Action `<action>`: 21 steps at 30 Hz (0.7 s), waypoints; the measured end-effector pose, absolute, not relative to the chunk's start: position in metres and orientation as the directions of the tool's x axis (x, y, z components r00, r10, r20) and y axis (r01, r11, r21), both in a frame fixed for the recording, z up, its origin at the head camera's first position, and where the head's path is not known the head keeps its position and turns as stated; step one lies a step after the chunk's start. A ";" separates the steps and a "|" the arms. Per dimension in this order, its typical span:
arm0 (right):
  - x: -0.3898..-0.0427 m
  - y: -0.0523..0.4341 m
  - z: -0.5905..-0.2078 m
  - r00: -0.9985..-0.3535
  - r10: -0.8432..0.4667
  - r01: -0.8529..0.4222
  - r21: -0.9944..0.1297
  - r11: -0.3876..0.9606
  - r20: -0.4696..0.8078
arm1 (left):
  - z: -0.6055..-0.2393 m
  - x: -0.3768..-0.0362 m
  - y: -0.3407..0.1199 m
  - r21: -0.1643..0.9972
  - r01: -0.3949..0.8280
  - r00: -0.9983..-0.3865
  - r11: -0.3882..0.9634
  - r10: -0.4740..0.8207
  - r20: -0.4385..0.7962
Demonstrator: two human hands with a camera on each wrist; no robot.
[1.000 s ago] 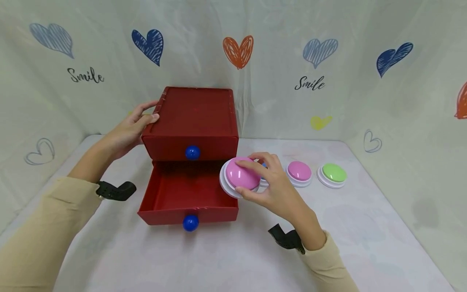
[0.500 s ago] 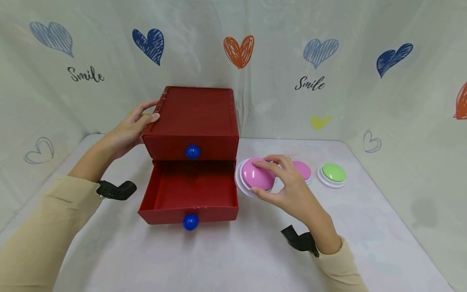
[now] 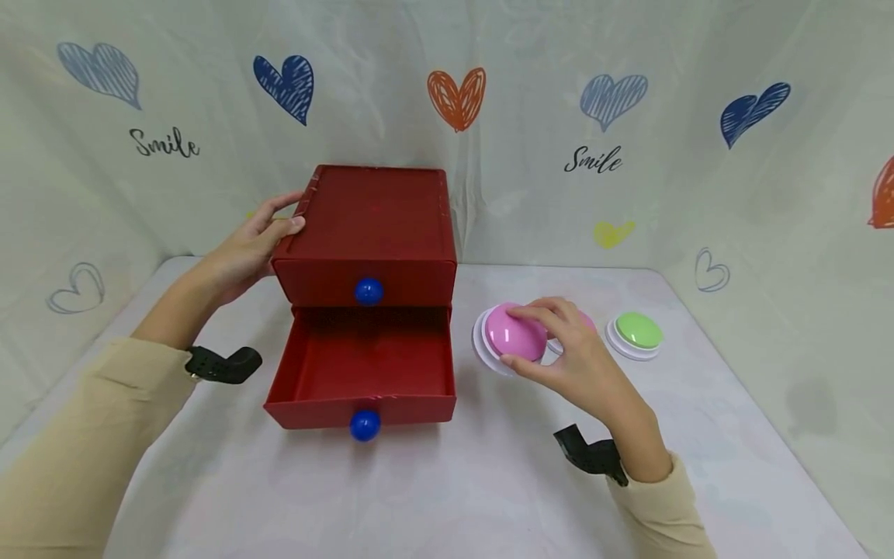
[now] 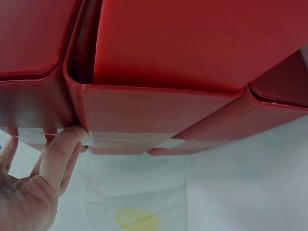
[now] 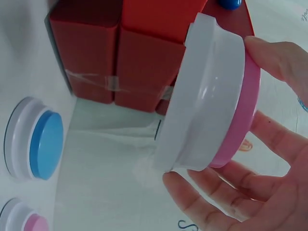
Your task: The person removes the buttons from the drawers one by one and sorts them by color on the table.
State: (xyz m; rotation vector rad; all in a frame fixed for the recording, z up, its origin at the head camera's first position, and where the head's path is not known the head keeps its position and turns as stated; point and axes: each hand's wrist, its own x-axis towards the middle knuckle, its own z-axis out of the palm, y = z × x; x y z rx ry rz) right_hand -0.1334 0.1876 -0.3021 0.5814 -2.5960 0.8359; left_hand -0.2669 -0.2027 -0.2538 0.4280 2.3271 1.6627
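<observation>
My right hand (image 3: 580, 361) pinches a pink push button (image 3: 514, 332) with a white base by its rim. The button hangs tilted in the air, right of the red drawer box (image 3: 377, 213). In the right wrist view, the thumb lies at the pink dome's edge and fingers reach under the white base. My left hand (image 3: 244, 244) rests against the box's left side, its thumb at the top edge. In the left wrist view its fingertips touch the red side near a strip of clear tape (image 4: 130, 138). The lower drawer (image 3: 377, 373) is pulled out, with nothing inside.
Beyond the held button, a second pink button (image 3: 589, 320) is partly covered by my right hand. A green button (image 3: 639, 331) sits further right. A blue button (image 5: 46, 145) shows in the right wrist view. Blue knobs (image 3: 369, 292) front the drawers. A heart-printed sheet (image 3: 517, 140) hangs behind.
My right hand has carried the pink button rightward, away from above the lower drawer's right edge, and it now hides the blue button in the head view. My left hand has stayed in place.
</observation>
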 end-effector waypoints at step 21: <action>-0.138 0.222 -0.305 -0.964 -0.201 -0.263 -0.494 0.829 0.177 | -0.254 -0.268 -0.205 0.947 0.087 -0.921 0.308 0.387 -0.041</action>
